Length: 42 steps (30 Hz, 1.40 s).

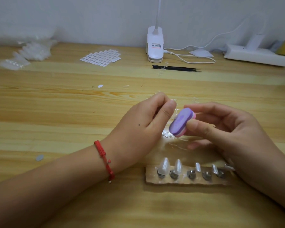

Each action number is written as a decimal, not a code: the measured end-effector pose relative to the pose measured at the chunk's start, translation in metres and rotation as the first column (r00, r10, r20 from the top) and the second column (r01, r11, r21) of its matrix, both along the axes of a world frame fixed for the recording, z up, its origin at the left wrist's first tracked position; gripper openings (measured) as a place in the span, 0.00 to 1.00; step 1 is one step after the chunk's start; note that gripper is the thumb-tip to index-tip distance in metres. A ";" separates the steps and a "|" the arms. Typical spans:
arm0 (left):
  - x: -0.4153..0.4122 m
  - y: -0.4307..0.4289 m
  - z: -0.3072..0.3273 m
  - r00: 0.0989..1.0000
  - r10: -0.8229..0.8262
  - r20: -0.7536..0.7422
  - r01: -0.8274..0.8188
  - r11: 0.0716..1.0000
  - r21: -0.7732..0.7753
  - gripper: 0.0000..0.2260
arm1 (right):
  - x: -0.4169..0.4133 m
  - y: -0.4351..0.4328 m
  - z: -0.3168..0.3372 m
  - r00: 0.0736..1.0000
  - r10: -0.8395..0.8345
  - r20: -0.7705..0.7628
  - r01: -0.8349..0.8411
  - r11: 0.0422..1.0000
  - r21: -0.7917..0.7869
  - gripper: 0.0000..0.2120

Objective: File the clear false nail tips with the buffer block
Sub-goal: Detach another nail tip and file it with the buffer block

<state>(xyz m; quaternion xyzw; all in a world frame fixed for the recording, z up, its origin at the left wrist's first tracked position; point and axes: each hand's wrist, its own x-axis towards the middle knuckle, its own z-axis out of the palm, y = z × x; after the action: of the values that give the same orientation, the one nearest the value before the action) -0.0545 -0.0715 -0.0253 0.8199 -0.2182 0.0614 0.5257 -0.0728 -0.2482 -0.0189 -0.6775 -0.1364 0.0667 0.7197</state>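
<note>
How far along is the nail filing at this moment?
Done: two tips stand on the holder strip; whether filed is unclear. In hand: right hand holds the buffer block, left hand pinches a small clear piece, likely another tip. Left: three stands hold no tip.

Wooden worktop (56, 112): white clip lamp base (155, 45) at back, black tweezers (176, 68) just in front, adhesive tab sheet (101, 57) to its left, power strip (257, 55) far right.

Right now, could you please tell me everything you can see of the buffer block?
The buffer block is a rounded oblong, foam-like, with a lilac face over purple and pink layers. It is held aloft, tilted, face toward the camera, pinched at its edges by the right hand. Fingertips of the left hand sit beside its upper end; contact unclear.
</note>
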 end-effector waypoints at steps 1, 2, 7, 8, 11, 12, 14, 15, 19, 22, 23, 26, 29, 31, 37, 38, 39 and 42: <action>0.000 0.000 0.000 1.000 -0.003 0.000 0.003 1.000 0.010 0.13 | 0.000 -0.001 0.000 1.000 -0.015 -0.001 0.015 1.000 0.013 0.14; 0.000 0.000 -0.001 1.000 -0.002 0.000 0.002 1.000 0.013 0.13 | 0.001 -0.001 0.000 0.999 -0.035 -0.005 0.035 0.999 0.033 0.14; 0.001 0.000 -0.001 0.999 0.016 0.040 -0.015 1.000 -0.007 0.13 | 0.000 0.001 0.000 1.000 0.012 -0.004 -0.012 1.000 -0.001 0.15; 0.001 0.000 -0.002 0.999 0.008 0.044 -0.009 1.000 0.009 0.13 | 0.000 0.001 0.000 1.000 0.013 0.000 -0.013 1.000 -0.003 0.15; 0.000 0.000 -0.002 0.999 -0.006 0.040 0.004 0.999 0.044 0.12 | 0.002 -0.001 -0.001 0.999 -0.048 -0.012 0.049 0.997 0.059 0.14; 0.001 0.000 -0.002 0.999 0.009 0.039 -0.009 1.000 0.023 0.13 | 0.002 -0.002 -0.001 0.998 -0.056 -0.013 0.056 0.996 0.065 0.14; 0.002 0.000 -0.002 0.999 0.036 0.034 -0.035 0.999 -0.030 0.13 | 0.002 -0.002 -0.001 1.000 -0.027 -0.008 0.027 0.999 0.033 0.14; 0.002 0.000 -0.001 0.999 0.038 0.037 -0.036 0.999 -0.033 0.13 | 0.002 -0.001 -0.001 1.000 -0.006 -0.006 0.006 1.000 0.013 0.15; 0.000 0.000 -0.002 1.000 0.006 0.028 -0.007 1.000 0.021 0.13 | 0.002 -0.002 -0.002 0.999 -0.032 -0.003 0.032 0.999 0.037 0.15; 0.000 0.000 -0.001 0.999 0.010 0.031 -0.011 1.000 0.008 0.13 | 0.003 -0.002 -0.002 0.998 -0.068 -0.010 0.069 0.995 0.073 0.14; 0.000 0.000 -0.001 0.999 0.016 0.036 -0.016 1.000 -0.002 0.13 | 0.002 -0.001 -0.001 0.999 -0.044 -0.009 0.045 0.997 0.058 0.14; 0.000 0.000 -0.001 0.999 0.019 0.039 -0.020 1.000 0.008 0.13 | 0.001 0.000 -0.001 1.000 -0.011 0.005 0.011 1.000 0.021 0.14; 0.000 0.000 -0.002 0.999 0.009 0.041 -0.010 0.999 0.030 0.13 | 0.004 -0.003 -0.002 0.996 -0.087 -0.008 0.087 0.993 0.077 0.15; 0.000 0.000 -0.001 0.998 0.021 0.054 -0.022 1.000 0.018 0.13 | 0.003 -0.001 -0.002 0.999 -0.050 -0.001 0.050 0.998 0.044 0.15; 0.000 0.000 -0.002 0.998 0.017 0.058 -0.019 0.999 0.032 0.13 | 0.004 -0.003 -0.003 0.995 -0.092 -0.028 0.094 0.990 0.108 0.15; 0.000 0.000 -0.002 0.998 0.025 0.061 -0.026 0.999 0.022 0.13 | 0.004 -0.003 -0.002 0.997 -0.075 -0.025 0.077 0.993 0.090 0.15; 0.000 0.000 -0.002 0.997 0.033 0.064 -0.034 0.999 0.013 0.12 | 0.003 -0.002 -0.002 0.999 -0.044 -0.016 0.045 0.997 0.061 0.15; 0.000 -0.001 -0.003 0.998 0.026 0.059 -0.028 0.999 0.027 0.13 | 0.002 -0.001 -0.002 0.999 -0.037 0.001 0.036 0.998 0.050 0.14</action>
<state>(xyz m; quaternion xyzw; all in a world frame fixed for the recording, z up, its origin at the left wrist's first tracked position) -0.0543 -0.0722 -0.0280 0.8278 -0.2232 0.0894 0.5069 -0.0707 -0.2492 -0.0208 -0.6620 -0.1265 0.0493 0.7371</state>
